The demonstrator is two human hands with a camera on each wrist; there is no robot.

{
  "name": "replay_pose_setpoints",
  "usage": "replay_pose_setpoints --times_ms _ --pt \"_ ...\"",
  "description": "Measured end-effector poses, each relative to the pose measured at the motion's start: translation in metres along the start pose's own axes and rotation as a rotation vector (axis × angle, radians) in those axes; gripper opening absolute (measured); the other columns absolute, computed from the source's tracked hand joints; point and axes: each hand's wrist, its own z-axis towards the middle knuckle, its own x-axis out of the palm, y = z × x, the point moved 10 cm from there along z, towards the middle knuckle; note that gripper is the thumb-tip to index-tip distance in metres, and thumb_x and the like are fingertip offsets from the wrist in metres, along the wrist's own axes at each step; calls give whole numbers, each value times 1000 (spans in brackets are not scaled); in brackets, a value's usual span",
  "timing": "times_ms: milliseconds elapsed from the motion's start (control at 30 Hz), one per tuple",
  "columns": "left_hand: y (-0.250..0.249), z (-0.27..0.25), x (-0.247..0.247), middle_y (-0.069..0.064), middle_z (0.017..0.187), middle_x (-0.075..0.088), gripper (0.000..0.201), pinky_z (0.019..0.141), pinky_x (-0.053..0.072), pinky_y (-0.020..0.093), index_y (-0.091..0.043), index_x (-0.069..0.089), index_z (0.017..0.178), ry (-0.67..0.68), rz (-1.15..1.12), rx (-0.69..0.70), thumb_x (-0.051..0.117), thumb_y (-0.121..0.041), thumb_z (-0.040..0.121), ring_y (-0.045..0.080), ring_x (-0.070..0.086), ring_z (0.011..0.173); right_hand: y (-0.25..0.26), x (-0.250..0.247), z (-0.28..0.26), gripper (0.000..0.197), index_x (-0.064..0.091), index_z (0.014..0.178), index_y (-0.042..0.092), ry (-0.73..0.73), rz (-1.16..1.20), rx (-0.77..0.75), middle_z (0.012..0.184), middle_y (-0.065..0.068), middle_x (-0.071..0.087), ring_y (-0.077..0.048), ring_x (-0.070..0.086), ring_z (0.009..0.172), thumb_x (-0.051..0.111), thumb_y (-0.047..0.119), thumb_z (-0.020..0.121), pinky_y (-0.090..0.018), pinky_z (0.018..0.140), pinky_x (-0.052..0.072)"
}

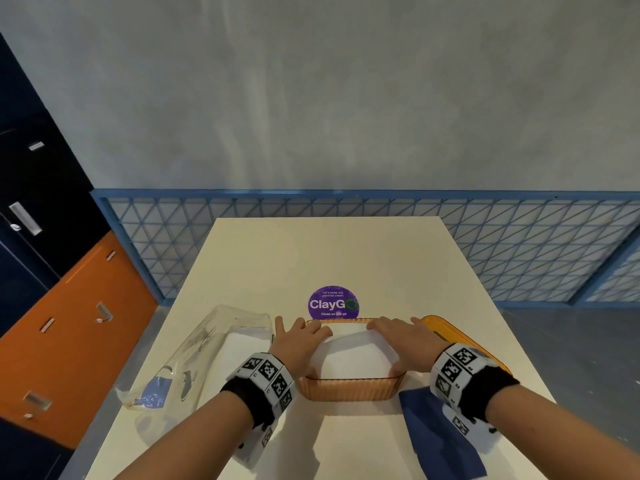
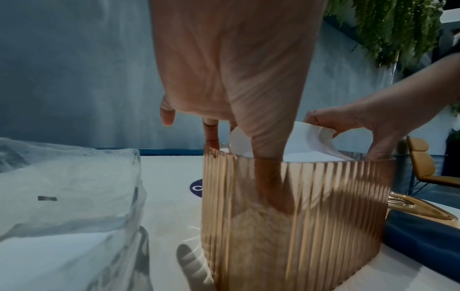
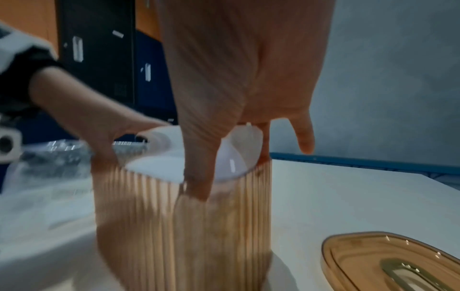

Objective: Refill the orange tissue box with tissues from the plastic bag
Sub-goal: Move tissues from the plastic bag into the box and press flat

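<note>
A: Where is the orange tissue box sitting?

B: It is standing open on the cream table, just in front of the purple ClayGo sticker, with a white tissue stack lying inside it.

A: What are the hands doing?

B: The left hand is pinching the stack's left end, thumb reaching down inside the ribbed wall. The right hand is pinching the right end the same way.

A: And the plastic bag?

B: It is lying to the left, tissues showing inside. The box lid is resting on the right, beside a dark blue cloth.
</note>
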Motion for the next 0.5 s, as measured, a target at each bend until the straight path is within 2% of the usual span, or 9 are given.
replay_pose_setpoints --times_ms 133,267,367,433,500 --pt "0 0 0 -3 142 33 65 107 16 63 -25 29 139 9 0 2 63 -21 84 24 32 131 -6 0 1 85 25 139 23 95 139 6 137 0 42 -24 49 121 78 26 72 -40 99 43" --pt "-2 -1 -2 -3 141 35 64 106 17 63 -26 30 138 6 -5 10 63 -21 84 24 32 131 1 6 5 77 26 137 23 12 -45 -7 135 -1 41 -22 49 120 73 26 76 -39 91 44" --pt "-2 -3 -3 -3 141 35 64 107 16 62 -27 30 138 6 -30 13 64 -25 83 24 32 131 1 7 4 77 23 139 22 -60 -99 9 138 1 39 -22 49 122 70 25 78 -40 93 42" --pt "0 -3 -5 -6 141 37 63 108 15 60 -29 32 138 14 -110 4 63 -36 84 22 33 131 -4 6 1 78 24 138 22 -60 -15 27 137 1 40 -22 49 121 72 27 77 -41 95 40" --pt "4 -4 -14 -10 139 41 52 110 15 56 -32 38 136 -30 -212 -9 55 -46 88 19 35 130 -8 2 -2 75 29 134 22 -58 86 47 134 1 43 -22 49 119 74 29 75 -41 97 38"
